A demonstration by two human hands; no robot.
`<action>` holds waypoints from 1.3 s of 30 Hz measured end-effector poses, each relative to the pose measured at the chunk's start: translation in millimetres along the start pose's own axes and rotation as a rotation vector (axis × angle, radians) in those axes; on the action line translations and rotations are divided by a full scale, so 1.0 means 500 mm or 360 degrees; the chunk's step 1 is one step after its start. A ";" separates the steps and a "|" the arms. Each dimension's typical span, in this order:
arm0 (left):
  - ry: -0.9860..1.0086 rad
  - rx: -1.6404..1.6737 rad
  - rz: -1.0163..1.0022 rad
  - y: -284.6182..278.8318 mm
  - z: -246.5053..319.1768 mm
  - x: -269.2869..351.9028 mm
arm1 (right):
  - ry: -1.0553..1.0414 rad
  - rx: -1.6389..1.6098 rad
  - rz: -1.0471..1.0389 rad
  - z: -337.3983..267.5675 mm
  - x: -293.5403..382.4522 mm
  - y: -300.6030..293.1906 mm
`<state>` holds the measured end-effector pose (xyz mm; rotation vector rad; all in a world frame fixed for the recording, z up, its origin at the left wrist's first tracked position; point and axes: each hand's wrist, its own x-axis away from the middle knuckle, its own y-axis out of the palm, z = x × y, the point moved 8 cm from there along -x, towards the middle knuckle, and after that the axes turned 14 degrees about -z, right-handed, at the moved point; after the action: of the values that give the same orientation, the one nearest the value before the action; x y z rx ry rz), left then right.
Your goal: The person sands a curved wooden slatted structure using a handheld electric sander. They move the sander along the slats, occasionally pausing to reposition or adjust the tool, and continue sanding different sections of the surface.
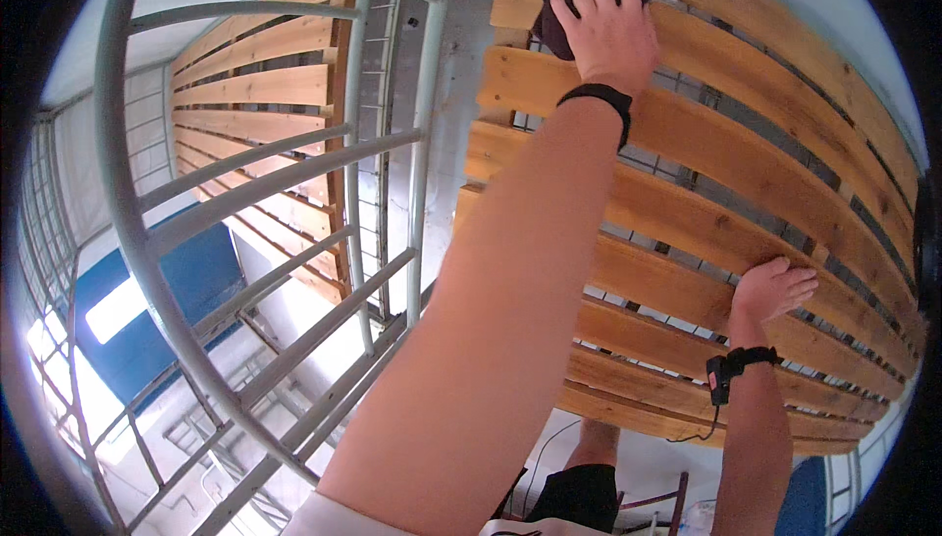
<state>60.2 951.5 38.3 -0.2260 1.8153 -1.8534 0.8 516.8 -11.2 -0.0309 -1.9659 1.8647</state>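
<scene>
My left hand [611, 32] reaches far forward and presses a dark, bunched cloth [556, 21] against the wooden slats near their upper left end. A black band circles that wrist. Lower down on the right, my right hand [773, 289] rests on the slatted wooden bed base [706, 197] with nothing held in it. The right wrist wears a black strap with a small device and a thin cable. Gaps between the light-brown slats show a dark wire mesh beneath. My left forearm hides part of the slats.
A pale metal bunk frame with ladder-like rails [287, 161] stands on the left. Behind it is another slatted wooden base [257, 102]. A blue panel [195, 271] and more metal frames lie lower left. My leg [581, 488] shows at the bottom.
</scene>
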 end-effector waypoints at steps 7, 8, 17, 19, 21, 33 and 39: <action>0.0470 -0.0116 -0.0152 -0.039 -0.074 -0.023 | -0.0004 -0.0024 0.0087 0.007 0.000 0.023; 0.0417 -0.0245 -0.0336 -0.017 -0.109 -0.025 | 0.0033 -0.0005 0.0101 0.020 -0.004 0.015; 0.0073 -0.0354 -0.0321 0.043 -0.170 -0.048 | 0.0031 -0.0053 0.0130 -0.026 0.033 0.011; 0.0276 -0.0200 -0.0243 0.004 -0.013 -0.020 | 0.0052 -0.0044 0.0140 -0.011 0.027 0.013; 0.0418 -0.0245 -0.0220 0.014 0.079 -0.017 | 0.0053 -0.0029 0.0145 -0.007 0.024 0.003; 0.0097 -0.0220 -0.0785 0.004 -0.203 -0.097 | 0.0034 -0.0055 0.0106 -0.034 0.034 -0.007; 0.0029 -0.0742 -0.0732 0.007 -0.189 -0.081 | 0.0061 -0.0148 0.0011 -0.047 0.040 -0.008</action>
<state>50.6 1054.0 36.7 -0.8586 2.3358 -1.6731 -9.0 544.7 -1.3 -0.1005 -2.0273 1.7622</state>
